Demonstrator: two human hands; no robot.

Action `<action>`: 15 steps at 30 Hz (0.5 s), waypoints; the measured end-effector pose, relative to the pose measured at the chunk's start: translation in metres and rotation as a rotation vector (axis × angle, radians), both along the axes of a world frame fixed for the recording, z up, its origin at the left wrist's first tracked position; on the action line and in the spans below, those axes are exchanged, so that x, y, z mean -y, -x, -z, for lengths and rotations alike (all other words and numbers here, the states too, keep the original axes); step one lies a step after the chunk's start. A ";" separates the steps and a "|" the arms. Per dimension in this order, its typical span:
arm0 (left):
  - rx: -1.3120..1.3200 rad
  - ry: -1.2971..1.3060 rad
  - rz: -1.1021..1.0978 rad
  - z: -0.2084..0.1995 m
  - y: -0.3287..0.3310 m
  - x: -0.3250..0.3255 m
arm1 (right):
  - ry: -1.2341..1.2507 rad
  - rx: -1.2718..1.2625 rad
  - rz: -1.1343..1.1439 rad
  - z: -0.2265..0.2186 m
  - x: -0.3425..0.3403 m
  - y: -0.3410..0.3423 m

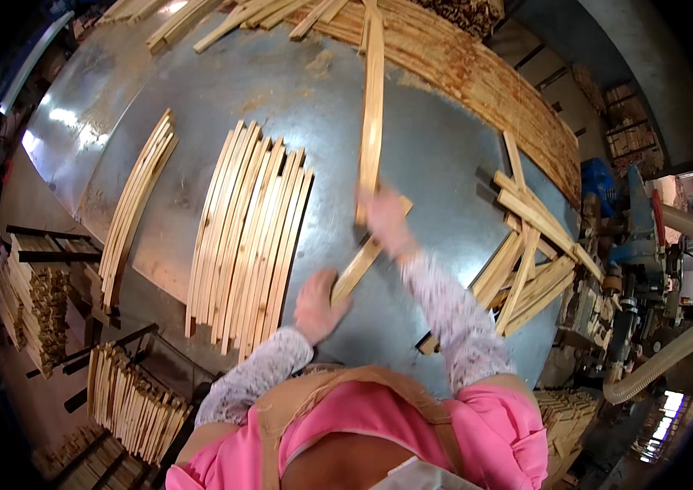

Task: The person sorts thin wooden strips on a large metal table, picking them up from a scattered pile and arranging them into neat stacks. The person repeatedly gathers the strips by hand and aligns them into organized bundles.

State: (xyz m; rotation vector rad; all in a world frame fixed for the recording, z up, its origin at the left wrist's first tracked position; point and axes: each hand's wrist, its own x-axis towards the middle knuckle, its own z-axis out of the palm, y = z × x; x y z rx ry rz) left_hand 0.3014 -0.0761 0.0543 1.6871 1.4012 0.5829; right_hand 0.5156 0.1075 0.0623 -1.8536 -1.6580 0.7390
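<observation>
My right hand (pixel 390 219) is closed around the near end of a long wooden strip (pixel 372 106), which stretches away from me over the metal table (pixel 436 155). Beneath that hand a shorter wooden strip (pixel 359 269) lies slanted. Its near end is gripped at the edge by my left hand (pixel 318 306), thumb against the wood; the undersides of the fingers are hidden. Just left of my left hand, a row of wooden strips (pixel 244 237) lies side by side. A smaller group of strips (pixel 138 204) sits farther left.
A loose crisscross pile of strips (pixel 526 261) lies to the right. A large brown wooden board (pixel 461 61) covers the far right side, with more strips (pixel 265 15) at the far edge. Racks of stacked strips (pixel 130 404) stand lower left; machinery (pixel 641 302) is at right.
</observation>
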 end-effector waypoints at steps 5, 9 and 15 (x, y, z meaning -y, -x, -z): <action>-0.416 -0.199 0.239 0.014 0.011 0.051 | -0.159 -0.009 0.171 -0.122 -0.210 -0.097; -0.365 -0.202 0.184 0.039 0.032 0.045 | 0.125 0.224 0.178 -0.140 -0.162 -0.147; 0.666 0.698 -0.265 0.034 0.035 0.026 | 0.199 0.700 0.061 -0.034 -0.004 -0.330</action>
